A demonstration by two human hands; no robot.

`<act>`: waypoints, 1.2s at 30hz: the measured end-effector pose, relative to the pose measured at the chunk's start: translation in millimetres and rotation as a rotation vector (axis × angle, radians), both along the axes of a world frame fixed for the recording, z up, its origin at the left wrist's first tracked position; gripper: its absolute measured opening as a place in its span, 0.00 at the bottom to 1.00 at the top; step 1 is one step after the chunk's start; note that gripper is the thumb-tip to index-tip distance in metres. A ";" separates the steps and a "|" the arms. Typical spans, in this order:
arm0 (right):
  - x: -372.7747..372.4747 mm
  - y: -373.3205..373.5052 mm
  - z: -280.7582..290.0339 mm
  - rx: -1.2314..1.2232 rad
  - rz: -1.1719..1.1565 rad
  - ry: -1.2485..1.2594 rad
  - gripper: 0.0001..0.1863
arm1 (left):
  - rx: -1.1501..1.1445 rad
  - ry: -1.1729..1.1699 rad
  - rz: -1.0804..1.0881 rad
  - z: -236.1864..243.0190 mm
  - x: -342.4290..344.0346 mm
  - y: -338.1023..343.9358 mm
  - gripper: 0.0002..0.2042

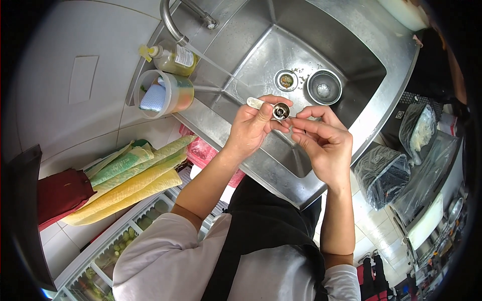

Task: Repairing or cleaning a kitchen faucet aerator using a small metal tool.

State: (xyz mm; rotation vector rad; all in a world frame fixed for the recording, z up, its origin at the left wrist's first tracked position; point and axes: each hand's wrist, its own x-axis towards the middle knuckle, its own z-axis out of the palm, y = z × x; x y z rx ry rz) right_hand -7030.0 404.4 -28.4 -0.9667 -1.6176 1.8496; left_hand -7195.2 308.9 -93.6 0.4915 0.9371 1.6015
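Note:
Over the steel sink, my left hand is closed around a small utensil with a round metal head and a short pale handle. The head has a dark centre. Close against it on the right, my right hand has its fingers bent and pinched together. Whatever may be between those fingertips is too small to make out. Beyond my hands, a round metal bowl sits on the sink floor beside the drain, which holds food scraps.
A thin water stream falls from the faucet. On the left ledge stand a soap bottle and a plastic tub with a blue-and-white sponge. Yellow and green cloths hang lower left. Plastic-covered containers stand at right.

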 end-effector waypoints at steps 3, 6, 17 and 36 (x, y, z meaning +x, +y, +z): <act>1.2 -0.1 -6.1 0.204 0.010 -0.013 0.13 | 0.001 -0.036 0.025 1.3 4.5 1.4 0.25; 1.1 -2.9 -10.5 0.251 -0.047 0.043 0.13 | 0.007 -0.057 0.036 2.0 8.2 0.5 0.25; -3.5 -11.7 -22.4 -0.002 -0.359 0.122 0.13 | 0.000 -0.004 0.046 5.9 10.9 3.5 0.25; 1.7 -6.1 -38.6 0.154 -0.281 -0.021 0.07 | 0.049 0.079 0.038 3.2 9.9 4.7 0.27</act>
